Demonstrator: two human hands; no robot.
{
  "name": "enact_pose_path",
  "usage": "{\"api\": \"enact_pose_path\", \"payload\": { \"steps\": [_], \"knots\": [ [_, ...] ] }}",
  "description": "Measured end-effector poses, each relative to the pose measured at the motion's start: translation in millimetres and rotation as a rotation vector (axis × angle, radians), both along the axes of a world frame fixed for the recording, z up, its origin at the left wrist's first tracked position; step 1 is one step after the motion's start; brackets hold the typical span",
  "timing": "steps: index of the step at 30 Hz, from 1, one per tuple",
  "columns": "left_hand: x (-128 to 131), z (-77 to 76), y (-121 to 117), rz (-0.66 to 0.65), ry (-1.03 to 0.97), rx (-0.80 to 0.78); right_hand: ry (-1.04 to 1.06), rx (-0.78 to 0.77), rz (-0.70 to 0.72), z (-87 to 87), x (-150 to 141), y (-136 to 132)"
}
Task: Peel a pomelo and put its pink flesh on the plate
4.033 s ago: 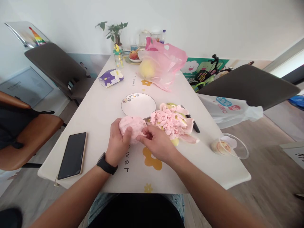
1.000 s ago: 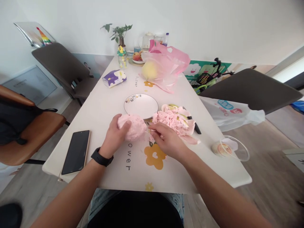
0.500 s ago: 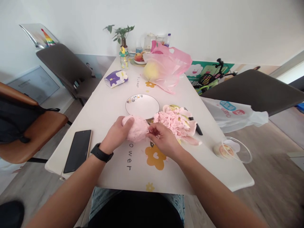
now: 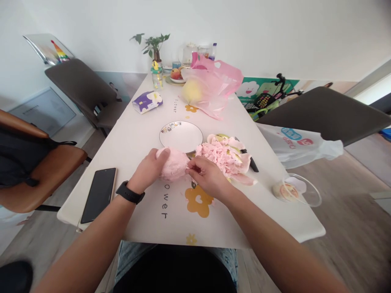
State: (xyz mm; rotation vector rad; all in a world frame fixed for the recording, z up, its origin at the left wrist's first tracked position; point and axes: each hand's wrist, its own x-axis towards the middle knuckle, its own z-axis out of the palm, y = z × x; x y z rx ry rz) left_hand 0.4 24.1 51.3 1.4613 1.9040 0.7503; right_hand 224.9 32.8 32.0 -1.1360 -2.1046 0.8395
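A peeled pomelo, covered in pink pith, rests low over the table with my left hand wrapped round its left side. On its right edge, the thumb and fingers of my right hand are closed in a pinch on the pink pith. A heap of torn pink pith and peel lies just right of that hand. Behind the fruit sits a white plate with small cartoon figures near its rim. A knife with a black handle is partly hidden under the peel.
A phone lies at the left. A clear plastic cup rests at the table's right edge. Farther back are a purple tissue pack, a pink plastic bag with a yellow fruit, and a drinking bottle. Chairs flank the table.
The whole view has shifted slightly. Both hands keep their hold on the pomelo, the right hand pinching at nearly the same spot on its right edge.
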Motion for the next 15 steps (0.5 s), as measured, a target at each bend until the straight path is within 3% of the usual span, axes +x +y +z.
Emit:
{"api": "enact_pose_path", "payload": {
  "steps": [7,15],
  "knots": [
    [-2.7,2.7,-1.0,-0.018,0.072,-0.027,0.076,-0.117,-0.116,-2.1,-4.3,-7.1],
    [-2.8,0.6,-2.6,-0.009,0.124,-0.015,0.012,-0.093,-0.078,3.6,-4.4,-4.2]
  ]
}}
